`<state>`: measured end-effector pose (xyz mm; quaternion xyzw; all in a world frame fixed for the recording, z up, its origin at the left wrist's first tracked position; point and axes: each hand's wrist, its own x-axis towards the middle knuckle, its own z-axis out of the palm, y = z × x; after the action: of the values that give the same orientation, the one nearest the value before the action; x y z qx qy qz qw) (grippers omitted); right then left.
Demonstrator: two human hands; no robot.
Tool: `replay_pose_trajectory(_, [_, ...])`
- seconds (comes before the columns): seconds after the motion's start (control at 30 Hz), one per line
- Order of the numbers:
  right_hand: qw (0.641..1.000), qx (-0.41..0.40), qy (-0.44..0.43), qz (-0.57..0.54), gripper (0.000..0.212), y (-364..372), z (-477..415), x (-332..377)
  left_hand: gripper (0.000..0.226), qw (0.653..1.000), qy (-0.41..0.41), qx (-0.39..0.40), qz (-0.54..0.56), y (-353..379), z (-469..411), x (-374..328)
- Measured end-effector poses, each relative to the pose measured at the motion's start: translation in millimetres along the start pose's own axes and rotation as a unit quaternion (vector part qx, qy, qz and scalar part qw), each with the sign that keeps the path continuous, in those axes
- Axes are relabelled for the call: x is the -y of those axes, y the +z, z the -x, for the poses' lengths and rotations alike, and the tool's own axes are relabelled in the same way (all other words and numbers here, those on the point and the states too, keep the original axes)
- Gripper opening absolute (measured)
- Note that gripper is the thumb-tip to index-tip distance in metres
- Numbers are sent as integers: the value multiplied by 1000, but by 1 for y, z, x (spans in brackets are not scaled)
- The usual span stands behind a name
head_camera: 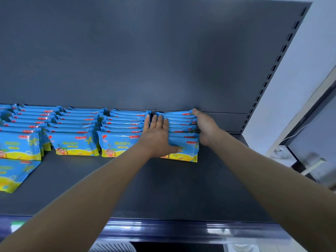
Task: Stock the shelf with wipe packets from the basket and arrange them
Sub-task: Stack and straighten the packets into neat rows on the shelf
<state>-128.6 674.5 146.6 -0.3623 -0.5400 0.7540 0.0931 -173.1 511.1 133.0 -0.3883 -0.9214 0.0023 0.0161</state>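
Note:
Blue and yellow wipe packets stand in several rows on the dark grey shelf (pixel 181 188). The rightmost row (pixel 183 131) runs back to the shelf's rear wall. My left hand (pixel 158 137) lies on that row's left side, fingers straight over the packet tops and thumb across the front packet's face. My right hand (pixel 205 126) presses flat against the row's right side, fingertips near the back packet. Three more rows (pixel 76 131) stand to the left. One loose packet (pixel 12 175) lies flat at the front left. The basket (pixel 112 247) shows only as a white rim below the shelf.
The shelf's front rail (pixel 181 231) is glossy dark blue with a price strip. A slotted upright (pixel 269 77) bounds the shelf on the right, with bare shelf between it and the rightmost row. Beyond it are a white wall and blurred furniture (pixel 309 164).

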Motion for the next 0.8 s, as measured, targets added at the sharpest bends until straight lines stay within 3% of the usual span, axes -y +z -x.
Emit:
replay_pose_trajectory(0.17, [999,-10,-2,-49,27,15,1,-3,110,998,33,26,47,-4,-3,11])
replay_pose_trajectory(0.37, [998,-22,-34,52,40,17,1,-6,125,999,22,26,-21,-4,5,19])
replay_pose_trajectory(0.57, [985,-58,-76,146,42,23,-4,-5,108,994,63,-57,-74,-5,3,9])
replay_pose_trajectory(0.8, [964,-99,-113,220,43,23,-17,-1,121,997,51,-11,-62,-6,-4,17])
